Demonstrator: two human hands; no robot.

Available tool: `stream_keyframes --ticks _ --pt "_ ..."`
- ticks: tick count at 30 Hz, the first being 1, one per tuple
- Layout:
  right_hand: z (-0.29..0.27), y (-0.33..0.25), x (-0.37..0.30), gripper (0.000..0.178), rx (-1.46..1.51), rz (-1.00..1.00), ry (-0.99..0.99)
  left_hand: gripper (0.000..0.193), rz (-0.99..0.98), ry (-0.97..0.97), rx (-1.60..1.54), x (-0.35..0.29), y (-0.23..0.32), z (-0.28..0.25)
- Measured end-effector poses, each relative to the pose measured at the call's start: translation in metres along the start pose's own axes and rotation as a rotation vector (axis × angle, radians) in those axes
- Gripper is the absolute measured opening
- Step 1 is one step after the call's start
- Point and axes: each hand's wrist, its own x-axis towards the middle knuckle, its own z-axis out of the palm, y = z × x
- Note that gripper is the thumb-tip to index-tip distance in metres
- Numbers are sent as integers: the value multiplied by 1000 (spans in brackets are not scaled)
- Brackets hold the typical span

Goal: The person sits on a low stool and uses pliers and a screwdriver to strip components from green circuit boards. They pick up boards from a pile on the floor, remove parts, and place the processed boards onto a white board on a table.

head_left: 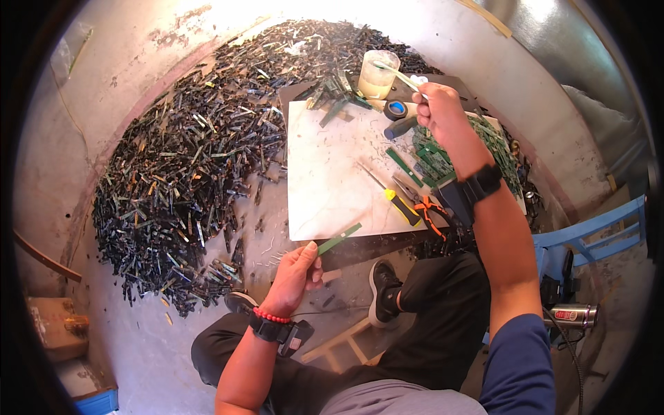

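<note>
My left hand (297,275) pinches one end of a narrow green circuit board strip (340,238), held just off the near edge of the white work board (325,187). Up at the right, my right hand (443,114) grips a thin pale stick (404,79), possibly a brush. Its far end reaches into the mouth of a translucent cup (377,76) with yellowish liquid in the bottom. Under my right forearm lies a heap of green circuit board strips (432,164). A yellow-and-black screwdriver (401,207) and orange-handled pliers (423,202) rest beside it.
A large pile of dark strips (180,173) covers the floor to the left and behind the board. More strips (339,93) lie left of the cup. A roll of black tape (395,109) sits near it. Blue stool (588,232) and metal flask (573,316) stand right.
</note>
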Motion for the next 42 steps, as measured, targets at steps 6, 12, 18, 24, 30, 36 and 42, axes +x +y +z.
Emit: stream_keyframes --ticks 6,12,18,24,30,36,42 --pt "19 -14 14 22 -20 72 153 39 -10 2 9 -3 2 2" --pt "5 36 -73 18 -664 -435 -117 38 -4 -69 22 -10 8 0" --pt "11 46 -208 22 -791 -141 -842 38 -71 -187 118 -22 -2 11" --pt "-14 58 -238 23 -599 111 -859 39 -88 -264 178 -34 -9 29" --pt "-42 56 -240 22 -596 -96 -371 44 -152 -274 129 -32 -17 32" --pt "-123 36 -160 23 -649 -334 275 45 -122 -165 601 -21 -38 19" --pt "-195 30 -91 26 -633 -293 451 46 12 -136 1077 -12 -65 23"
